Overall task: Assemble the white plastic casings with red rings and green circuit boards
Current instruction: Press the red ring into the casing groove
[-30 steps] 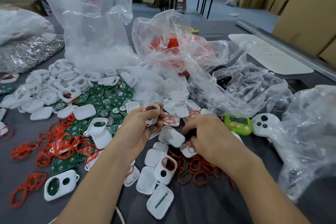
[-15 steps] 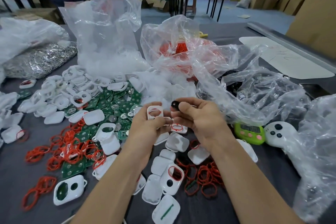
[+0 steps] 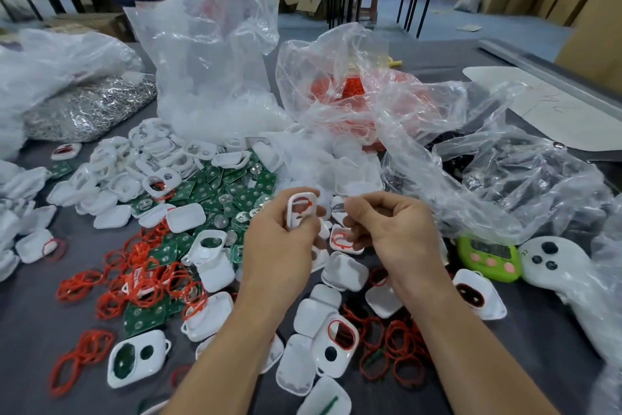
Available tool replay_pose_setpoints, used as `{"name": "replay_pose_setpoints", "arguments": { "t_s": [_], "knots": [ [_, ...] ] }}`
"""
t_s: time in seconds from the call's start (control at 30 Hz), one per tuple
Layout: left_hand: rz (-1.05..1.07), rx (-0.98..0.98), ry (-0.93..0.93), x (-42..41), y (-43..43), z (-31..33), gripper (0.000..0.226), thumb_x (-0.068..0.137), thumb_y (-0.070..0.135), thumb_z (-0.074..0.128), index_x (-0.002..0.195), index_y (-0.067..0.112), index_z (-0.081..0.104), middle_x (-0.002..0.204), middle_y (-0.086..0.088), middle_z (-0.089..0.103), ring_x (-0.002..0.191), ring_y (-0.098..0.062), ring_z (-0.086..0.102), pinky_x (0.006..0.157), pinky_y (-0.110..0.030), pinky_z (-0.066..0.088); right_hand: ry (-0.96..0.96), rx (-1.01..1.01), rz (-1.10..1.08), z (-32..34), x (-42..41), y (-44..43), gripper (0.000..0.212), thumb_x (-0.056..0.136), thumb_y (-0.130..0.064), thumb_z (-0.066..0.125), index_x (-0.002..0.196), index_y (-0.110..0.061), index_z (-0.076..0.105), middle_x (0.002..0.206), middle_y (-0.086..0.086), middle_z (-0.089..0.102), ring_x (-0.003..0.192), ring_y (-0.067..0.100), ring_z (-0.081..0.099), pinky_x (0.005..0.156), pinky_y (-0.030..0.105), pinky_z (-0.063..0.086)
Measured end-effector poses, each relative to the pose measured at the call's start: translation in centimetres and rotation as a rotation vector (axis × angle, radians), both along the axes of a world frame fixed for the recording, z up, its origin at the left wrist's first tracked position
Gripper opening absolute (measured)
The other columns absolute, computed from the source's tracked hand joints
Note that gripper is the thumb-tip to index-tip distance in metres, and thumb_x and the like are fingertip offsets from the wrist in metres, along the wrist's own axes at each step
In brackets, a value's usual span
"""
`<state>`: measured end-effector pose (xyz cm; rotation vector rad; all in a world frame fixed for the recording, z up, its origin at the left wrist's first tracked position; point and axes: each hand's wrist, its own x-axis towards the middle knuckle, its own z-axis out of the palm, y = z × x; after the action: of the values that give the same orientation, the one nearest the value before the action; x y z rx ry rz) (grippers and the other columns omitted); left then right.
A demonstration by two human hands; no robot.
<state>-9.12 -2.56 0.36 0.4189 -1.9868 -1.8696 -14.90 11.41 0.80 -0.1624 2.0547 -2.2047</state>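
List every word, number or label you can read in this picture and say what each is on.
"22": seemingly, in small dark marks on the left edge of the white three-button device.
Green timer display: too blurred to read.
Pen scribbles on the white board: not legible.
No other text readable.

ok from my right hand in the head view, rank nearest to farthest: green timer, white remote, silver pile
1. green timer, just right of the right hand
2. white remote, further right
3. silver pile, far left, at the back
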Motion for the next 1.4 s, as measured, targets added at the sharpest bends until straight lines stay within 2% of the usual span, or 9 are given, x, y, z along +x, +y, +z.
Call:
{"name": "replay_pose_setpoints", "arguments": {
  "t_s": [0.1, 0.23, 0.3, 0.43, 0.57, 0.7, 0.9, 1.07, 1.4],
  "knots": [
    [-0.035, -0.157, -0.022, 0.0, 0.2, -0.1, 0.043, 0.091, 0.003, 0.065, 0.094, 0.045, 0.076, 0.080, 0.008, 0.075, 0.068, -0.028, 0.069, 0.057, -0.045, 0.058, 0.085, 0.077, 0.008, -0.1, 0.2, -0.2, 0.009, 0.083, -0.022, 0.086, 0.077, -0.018, 0.080, 0.063, 0.010, 0.073, 0.048, 0.019, 0.066, 0.047, 0.024, 0.052],
    [-0.050, -0.245, -0.039, 0.1, 0.4, -0.3, 0.035, 0.090, 0.006, 0.071, 0.097, 0.039, 0.078, 0.077, 0.017, 0.075, 0.067, -0.005, 0.071, 0.055, -0.016, 0.053, 0.160, 0.142, 0.016, 0.0, 0.6, -0.5, 0.011, 0.078, -0.025, 0.089, 0.078, -0.020, 0.080, 0.065, 0.005, 0.075, 0.055, 0.021, 0.072, 0.053, 0.025, 0.055],
    [-0.006, -0.219, 0.003, 0.1, 0.3, -0.3, 0.029, 0.091, 0.009, 0.073, 0.093, 0.037, 0.079, 0.078, 0.014, 0.077, 0.072, -0.006, 0.073, 0.061, -0.016, 0.055, 0.145, 0.075, 0.083, 0.2, 0.8, -0.6, 0.007, 0.079, -0.019, 0.086, 0.083, -0.021, 0.081, 0.071, 0.006, 0.077, 0.062, 0.023, 0.075, 0.058, 0.025, 0.058],
    [-0.017, 0.037, 0.023, -0.1, 0.0, 0.0, 0.029, 0.096, 0.004, 0.066, 0.084, 0.026, 0.081, 0.080, -0.004, 0.079, 0.077, -0.026, 0.078, 0.070, -0.036, 0.062, 0.162, 0.077, 0.053, 0.0, 0.6, -0.7, 0.018, 0.084, -0.010, 0.080, 0.086, -0.028, 0.082, 0.078, 0.001, 0.079, 0.070, 0.019, 0.077, 0.064, 0.026, 0.060],
    [-0.132, 0.294, -0.025, 0.1, 0.6, 0.6, 0.039, 0.097, -0.001, 0.062, 0.072, 0.024, 0.079, 0.081, -0.015, 0.078, 0.075, -0.031, 0.078, 0.062, -0.030, 0.061, 0.252, 0.151, -0.038, -0.5, 0.6, -0.8, 0.013, 0.082, -0.020, 0.083, 0.087, -0.032, 0.082, 0.080, -0.010, 0.079, 0.077, 0.011, 0.077, 0.070, 0.024, 0.060],
    [-0.171, 0.354, -0.053, 0.0, 0.6, 0.5, 0.023, 0.098, 0.002, 0.061, 0.085, 0.014, 0.075, 0.082, -0.016, 0.078, 0.066, -0.026, 0.075, 0.055, -0.028, 0.059, 0.244, 0.125, -0.089, -0.4, 0.5, -1.0, 0.015, 0.086, -0.015, 0.080, 0.082, -0.029, 0.081, 0.074, -0.009, 0.078, 0.068, 0.009, 0.074, 0.062, 0.017, 0.054],
    [-0.161, 0.140, -0.148, 0.1, 0.1, -0.1, 0.010, 0.102, 0.009, 0.050, 0.106, 0.017, 0.054, 0.066, -0.013, 0.071, 0.050, -0.029, 0.065, 0.044, -0.030, 0.051, 0.302, 0.192, -0.155, 0.1, 0.5, -0.3, 0.012, 0.092, -0.012, 0.076, 0.086, -0.024, 0.075, 0.061, -0.005, 0.073, 0.048, 0.008, 0.067, 0.049, 0.014, 0.049],
    [-0.136, -0.075, -0.154, -0.1, -0.2, -0.4, 0.021, 0.092, 0.012, 0.058, 0.086, 0.031, 0.065, 0.063, -0.009, 0.072, 0.042, -0.027, 0.063, 0.041, -0.026, 0.047, 0.318, 0.187, -0.036, 0.1, 0.8, -0.5, 0.021, 0.086, -0.002, 0.078, 0.080, -0.022, 0.076, 0.066, -0.004, 0.075, 0.057, 0.015, 0.074, 0.055, 0.021, 0.058],
    [-0.271, 0.181, -0.091, 0.2, 0.8, -0.1, 0.024, 0.103, 0.005, 0.052, 0.109, 0.016, 0.072, 0.081, -0.004, 0.075, 0.087, -0.024, 0.077, 0.069, -0.033, 0.062, 0.299, 0.299, -0.089, 0.2, 0.8, -0.4, 0.022, 0.080, -0.010, 0.084, 0.076, -0.032, 0.081, 0.082, -0.015, 0.076, 0.072, 0.010, 0.072, 0.063, 0.023, 0.058]
  ]
}}
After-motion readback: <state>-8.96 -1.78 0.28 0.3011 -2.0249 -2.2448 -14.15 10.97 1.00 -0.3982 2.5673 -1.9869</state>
